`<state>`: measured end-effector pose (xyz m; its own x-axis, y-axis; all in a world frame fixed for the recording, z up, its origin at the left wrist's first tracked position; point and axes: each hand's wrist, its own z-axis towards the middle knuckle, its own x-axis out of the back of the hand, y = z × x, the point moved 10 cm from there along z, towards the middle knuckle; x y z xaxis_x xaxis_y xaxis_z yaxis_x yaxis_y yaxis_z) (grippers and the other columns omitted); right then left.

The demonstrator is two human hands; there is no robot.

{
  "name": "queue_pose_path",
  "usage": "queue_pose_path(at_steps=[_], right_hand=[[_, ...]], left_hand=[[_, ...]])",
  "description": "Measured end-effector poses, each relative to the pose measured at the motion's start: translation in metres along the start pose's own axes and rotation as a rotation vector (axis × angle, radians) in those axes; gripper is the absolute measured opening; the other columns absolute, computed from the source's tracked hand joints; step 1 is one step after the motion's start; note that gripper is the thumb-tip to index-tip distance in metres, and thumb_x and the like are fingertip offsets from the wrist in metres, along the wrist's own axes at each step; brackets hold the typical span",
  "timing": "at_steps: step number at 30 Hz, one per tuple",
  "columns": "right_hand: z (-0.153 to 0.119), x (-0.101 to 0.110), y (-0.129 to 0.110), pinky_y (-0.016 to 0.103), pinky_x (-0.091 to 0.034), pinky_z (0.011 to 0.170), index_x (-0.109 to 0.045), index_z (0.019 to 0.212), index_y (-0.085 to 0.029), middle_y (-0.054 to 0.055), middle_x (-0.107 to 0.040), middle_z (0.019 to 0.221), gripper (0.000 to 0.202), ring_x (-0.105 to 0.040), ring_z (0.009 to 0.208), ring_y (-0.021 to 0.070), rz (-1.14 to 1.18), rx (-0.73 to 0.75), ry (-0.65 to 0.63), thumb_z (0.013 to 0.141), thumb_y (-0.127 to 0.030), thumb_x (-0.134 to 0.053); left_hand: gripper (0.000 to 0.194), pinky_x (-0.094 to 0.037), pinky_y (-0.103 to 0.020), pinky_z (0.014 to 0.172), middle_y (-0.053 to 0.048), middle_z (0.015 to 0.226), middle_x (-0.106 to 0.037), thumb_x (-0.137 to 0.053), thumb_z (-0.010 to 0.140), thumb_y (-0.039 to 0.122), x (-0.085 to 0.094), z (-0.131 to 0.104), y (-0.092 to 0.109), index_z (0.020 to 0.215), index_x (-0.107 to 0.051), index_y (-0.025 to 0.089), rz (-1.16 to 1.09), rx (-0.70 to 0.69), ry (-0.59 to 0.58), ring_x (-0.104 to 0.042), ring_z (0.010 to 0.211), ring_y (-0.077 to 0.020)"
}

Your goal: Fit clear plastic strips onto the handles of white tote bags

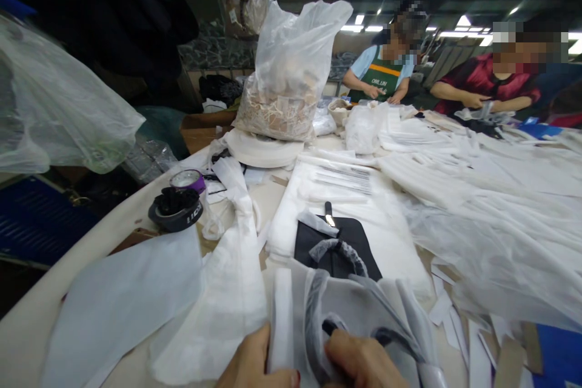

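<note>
At the bottom of the head view lies a pale, translucent-looking handbag point(348, 297) with dark handles point(313, 315) wrapped in film. My left hand point(254, 359) is closed around its left side, beside a white upright strip point(280, 315). The fingers of my right hand point(364, 361) are curled at the bag's middle, against a dark handle. What lies under those fingertips is hidden. Just beyond is a flat black leather piece point(364, 242) with a film-wrapped loop point(343, 253), resting on a stack of white sheets point(395, 230).
Tape rolls point(176, 209) and a pale grey sheet point(131, 291) lie left. A filled plastic bag point(291, 85) stands on a white roll point(264, 148). White plastic sleeves point(482, 194) and cut strips point(454, 315) cover the right. Two co-workers point(382, 76) are across the table.
</note>
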<state>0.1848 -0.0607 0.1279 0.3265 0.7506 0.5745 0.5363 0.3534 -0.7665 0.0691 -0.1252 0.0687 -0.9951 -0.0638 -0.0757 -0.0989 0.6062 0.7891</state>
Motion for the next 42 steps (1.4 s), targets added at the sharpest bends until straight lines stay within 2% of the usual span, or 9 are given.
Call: queue_pose_path(at_steps=[5, 9, 14, 20, 27, 31, 33, 37, 42], right_hand=[[0.001, -0.035, -0.007, 0.024, -0.022, 0.045, -0.046, 0.066, -0.021, -0.002, -0.056, 0.067, 0.019, -0.05, 0.055, 0.012, -0.249, 0.062, -0.042, 0.061, -0.01, -0.06], [0.002, -0.041, -0.008, 0.025, -0.029, 0.049, -0.053, 0.073, -0.02, 0.003, -0.063, 0.077, 0.016, -0.062, 0.067, 0.0182, -0.318, 0.016, -0.142, 0.063, -0.009, -0.06], [0.001, -0.039, -0.008, 0.024, -0.032, 0.052, -0.058, 0.081, -0.019, 0.005, -0.065, 0.084, 0.02, -0.062, 0.071, 0.0186, -0.323, -0.044, -0.211, 0.064, -0.008, -0.06], [0.0, -0.037, -0.016, 0.023, -0.038, 0.063, -0.062, 0.088, -0.017, 0.007, -0.065, 0.092, 0.022, -0.061, 0.081, 0.0197, -0.265, -0.115, -0.304, 0.068, -0.008, -0.06], [-0.002, -0.037, -0.011, 0.022, -0.04, 0.064, -0.061, 0.089, -0.018, 0.005, -0.063, 0.09, 0.024, -0.061, 0.078, 0.0183, -0.182, -0.052, -0.234, 0.067, -0.008, -0.056], [-0.003, -0.038, -0.008, 0.022, -0.038, 0.061, -0.058, 0.081, -0.018, 0.004, -0.062, 0.085, 0.015, -0.059, 0.073, 0.0162, -0.146, -0.043, -0.208, 0.068, -0.011, -0.053], [-0.002, -0.037, -0.01, 0.021, -0.038, 0.062, -0.058, 0.078, -0.018, 0.004, -0.061, 0.082, 0.015, -0.057, 0.072, 0.0154, -0.106, -0.049, -0.21, 0.067, -0.01, -0.052], [-0.002, -0.03, -0.018, 0.02, -0.037, 0.062, -0.058, 0.076, -0.018, 0.001, -0.059, 0.077, 0.019, -0.055, 0.07, 0.0135, 0.006, -0.019, -0.192, 0.064, -0.007, -0.049], [-0.003, -0.028, -0.026, 0.018, -0.038, 0.063, -0.058, 0.076, -0.018, 0.0, -0.058, 0.08, 0.019, -0.054, 0.07, 0.0113, 0.1, 0.098, -0.167, 0.065, -0.005, -0.048]], left_hand=[[0.038, -0.018, -0.016, 0.034, -0.004, 0.065, -0.063, -0.074, 0.053, 0.025, -0.033, -0.016, 0.019, 0.086, -0.06, 0.011, -0.319, 0.116, -0.33, -0.038, 0.037, -0.0027], [0.037, -0.014, -0.015, 0.032, -0.009, 0.072, -0.064, -0.077, 0.056, 0.032, -0.04, -0.024, 0.031, 0.079, -0.062, 0.008, -0.424, 0.087, -0.437, -0.036, 0.037, 0.0007], [0.048, -0.01, -0.015, 0.028, 0.0, 0.06, -0.056, -0.082, 0.051, 0.038, -0.035, -0.012, 0.012, 0.083, -0.061, 0.01, -0.437, 0.044, -0.353, -0.027, 0.033, 0.0018], [0.049, -0.015, -0.015, 0.029, -0.001, 0.055, -0.056, -0.081, 0.045, 0.036, -0.024, -0.002, -0.002, 0.081, -0.059, 0.01, -0.384, -0.032, -0.186, -0.03, 0.034, -0.0011], [0.044, -0.014, -0.014, 0.028, -0.002, 0.061, -0.059, -0.077, 0.048, 0.031, -0.032, -0.011, 0.011, 0.083, -0.06, 0.011, -0.437, -0.01, -0.273, -0.031, 0.035, -0.0013], [0.053, -0.027, -0.013, 0.035, -0.004, 0.071, -0.061, -0.079, 0.053, 0.04, -0.037, -0.012, 0.019, 0.093, -0.06, 0.012, -0.389, -0.114, -0.315, -0.043, 0.045, -0.0047], [0.05, -0.032, -0.014, 0.04, -0.002, 0.068, -0.061, -0.08, 0.053, 0.038, -0.036, -0.011, 0.02, 0.091, -0.061, 0.013, -0.372, -0.132, -0.279, -0.048, 0.051, -0.0075], [0.04, -0.028, -0.014, 0.04, -0.001, 0.06, -0.061, -0.08, 0.054, 0.036, -0.032, -0.014, 0.016, 0.082, -0.066, 0.011, -0.471, -0.079, -0.186, -0.044, 0.045, -0.0054], [0.035, -0.023, -0.014, 0.036, -0.001, 0.054, -0.061, -0.084, 0.052, 0.033, -0.034, -0.02, 0.011, 0.076, -0.07, 0.011, -0.547, 0.024, -0.235, -0.044, 0.04, -0.0035]])
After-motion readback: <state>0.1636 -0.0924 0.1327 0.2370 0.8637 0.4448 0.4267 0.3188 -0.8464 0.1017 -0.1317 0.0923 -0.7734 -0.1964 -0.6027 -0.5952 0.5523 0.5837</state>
